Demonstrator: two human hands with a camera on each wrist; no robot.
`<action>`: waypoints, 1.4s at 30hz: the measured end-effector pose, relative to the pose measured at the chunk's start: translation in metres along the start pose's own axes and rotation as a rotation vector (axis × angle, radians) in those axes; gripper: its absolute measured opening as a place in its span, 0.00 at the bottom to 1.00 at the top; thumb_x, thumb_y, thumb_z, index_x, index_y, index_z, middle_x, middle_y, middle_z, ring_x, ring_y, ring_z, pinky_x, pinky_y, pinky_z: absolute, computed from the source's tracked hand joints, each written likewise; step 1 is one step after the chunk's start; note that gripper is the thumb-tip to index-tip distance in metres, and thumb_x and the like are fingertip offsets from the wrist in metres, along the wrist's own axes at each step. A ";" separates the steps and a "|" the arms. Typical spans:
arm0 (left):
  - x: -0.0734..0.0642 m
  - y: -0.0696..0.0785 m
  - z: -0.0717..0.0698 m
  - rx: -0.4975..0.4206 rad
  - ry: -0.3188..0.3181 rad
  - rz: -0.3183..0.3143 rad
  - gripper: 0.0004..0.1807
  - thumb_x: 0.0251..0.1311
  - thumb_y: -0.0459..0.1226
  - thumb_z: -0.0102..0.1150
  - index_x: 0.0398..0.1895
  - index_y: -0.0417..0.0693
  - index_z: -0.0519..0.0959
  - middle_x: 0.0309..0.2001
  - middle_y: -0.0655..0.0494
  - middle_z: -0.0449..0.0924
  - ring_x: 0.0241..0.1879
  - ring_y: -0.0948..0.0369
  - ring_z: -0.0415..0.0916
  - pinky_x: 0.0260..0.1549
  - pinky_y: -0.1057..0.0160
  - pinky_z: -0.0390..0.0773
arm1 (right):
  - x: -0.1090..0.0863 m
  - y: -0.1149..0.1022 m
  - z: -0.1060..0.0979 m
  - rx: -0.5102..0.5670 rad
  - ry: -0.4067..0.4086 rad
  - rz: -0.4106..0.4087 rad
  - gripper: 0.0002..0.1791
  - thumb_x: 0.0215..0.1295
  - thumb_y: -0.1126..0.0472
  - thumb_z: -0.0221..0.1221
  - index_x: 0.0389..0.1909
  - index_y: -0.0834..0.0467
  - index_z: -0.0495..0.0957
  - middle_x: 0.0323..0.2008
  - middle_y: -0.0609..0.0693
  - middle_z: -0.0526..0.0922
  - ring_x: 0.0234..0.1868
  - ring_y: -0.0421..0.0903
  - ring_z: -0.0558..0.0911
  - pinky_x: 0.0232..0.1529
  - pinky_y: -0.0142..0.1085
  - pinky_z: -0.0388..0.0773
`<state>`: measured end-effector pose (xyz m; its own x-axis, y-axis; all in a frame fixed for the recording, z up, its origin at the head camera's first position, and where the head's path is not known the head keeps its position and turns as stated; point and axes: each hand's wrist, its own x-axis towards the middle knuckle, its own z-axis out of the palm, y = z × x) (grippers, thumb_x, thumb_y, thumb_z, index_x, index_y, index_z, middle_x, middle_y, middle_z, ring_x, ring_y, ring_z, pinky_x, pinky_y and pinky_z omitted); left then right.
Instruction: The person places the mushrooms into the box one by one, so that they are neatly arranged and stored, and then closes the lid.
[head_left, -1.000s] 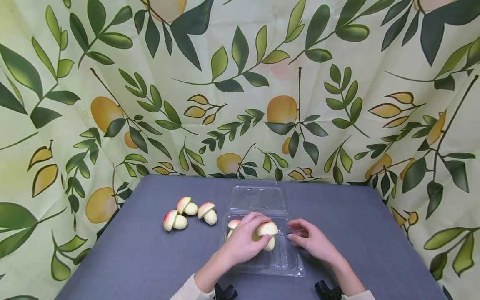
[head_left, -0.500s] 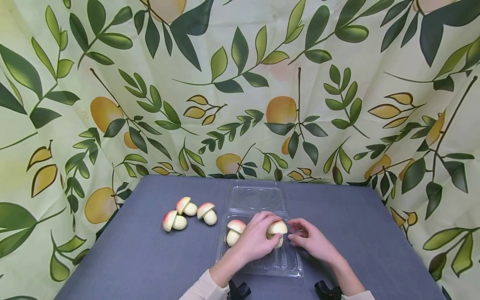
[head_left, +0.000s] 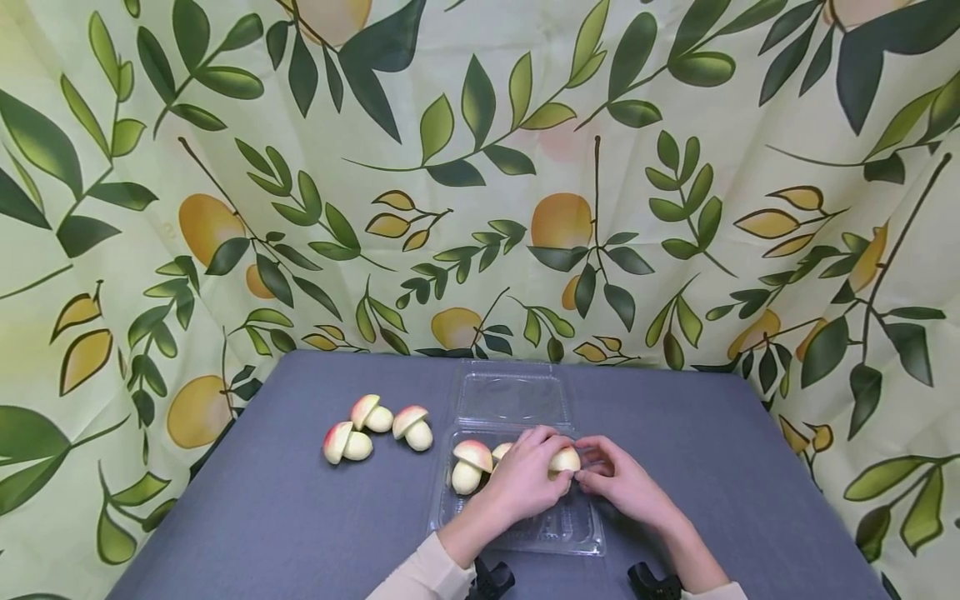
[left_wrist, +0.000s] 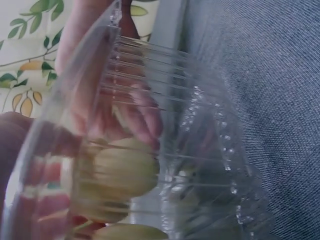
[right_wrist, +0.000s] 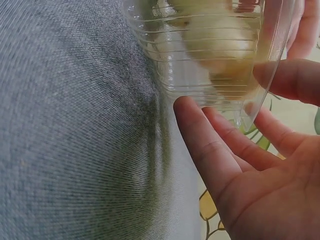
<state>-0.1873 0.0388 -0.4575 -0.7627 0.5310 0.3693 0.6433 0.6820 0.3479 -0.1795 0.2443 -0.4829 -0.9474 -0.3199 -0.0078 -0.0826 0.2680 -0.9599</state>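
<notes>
Three mushroom-shaped pieces (head_left: 378, 419) lie beside a ribbed plastic clamshell (head_left: 513, 396), left hand (head_left: 525, 482) gripping another piece (head_left: 566, 461) inside, right hand (head_left: 624, 479) loose-fingered alongside.

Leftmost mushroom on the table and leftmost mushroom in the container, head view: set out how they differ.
Place: the table mushroom lies on the grey table; the container mushroom is in the clear container.

Pose: the table mushroom has its cap to the left, stem to the right; the container mushroom has its cap on the far side, stem on the near side.

Both have a reddish cap and pale stem.
</notes>
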 end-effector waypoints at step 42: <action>-0.027 -0.009 -0.050 -0.064 0.005 0.001 0.16 0.68 0.39 0.60 0.56 0.46 0.82 0.51 0.57 0.82 0.52 0.58 0.78 0.53 0.60 0.78 | 0.001 0.002 0.003 -0.006 0.016 -0.001 0.29 0.66 0.67 0.63 0.64 0.70 0.65 0.50 0.64 0.79 0.49 0.57 0.84 0.43 0.36 0.84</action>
<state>-0.1689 -0.0070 -0.4271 -0.7620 0.5290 0.3736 0.6470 0.6482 0.4016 -0.1800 0.2421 -0.4853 -0.9522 -0.3056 -0.0018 -0.0859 0.2732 -0.9581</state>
